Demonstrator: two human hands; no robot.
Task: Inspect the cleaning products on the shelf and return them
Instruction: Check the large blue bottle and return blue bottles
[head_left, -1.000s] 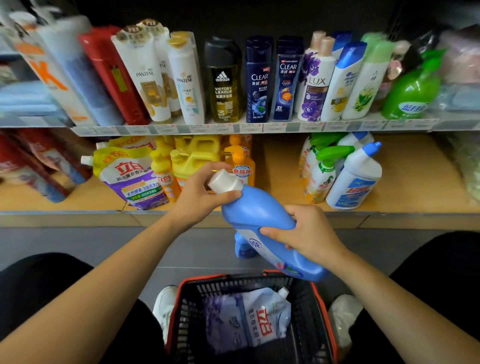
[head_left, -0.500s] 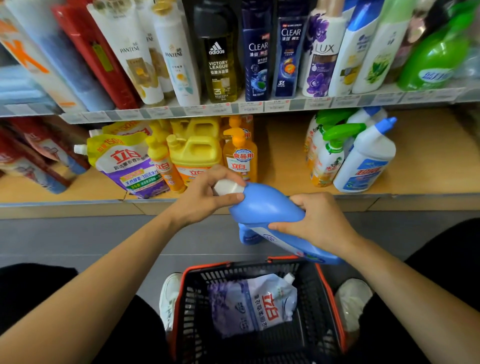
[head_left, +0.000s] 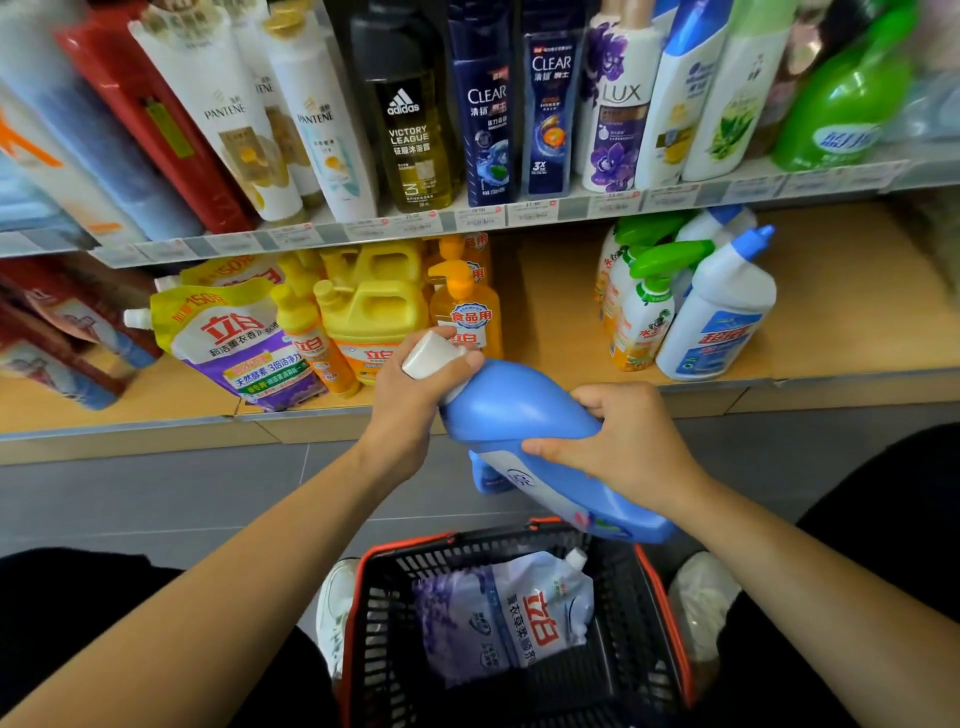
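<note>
A large blue detergent bottle (head_left: 511, 415) with a white cap (head_left: 431, 356) lies tilted in front of the lower shelf (head_left: 545, 306), cap pointing up and left. My left hand (head_left: 410, 400) grips its neck just below the cap. My right hand (head_left: 623, 441) holds the bottle's body from the right, fingers curled over its side and label. The bottle hangs above a black basket with an orange rim (head_left: 374, 561), in which a white and purple refill pouch (head_left: 509, 613) lies.
The lower shelf holds a yellow-purple pouch (head_left: 228, 338), yellow jugs (head_left: 374, 312), an orange pump bottle (head_left: 467, 312) and white spray and toilet cleaner bottles (head_left: 717, 317), with a bare gap between them. Shampoo bottles (head_left: 488, 114) line the upper shelf. Grey floor lies below.
The view has moved closer to the shelves and tipped down. Both hands have carried the blue bottle slightly forward toward the lower shelf, keeping the same grip.
</note>
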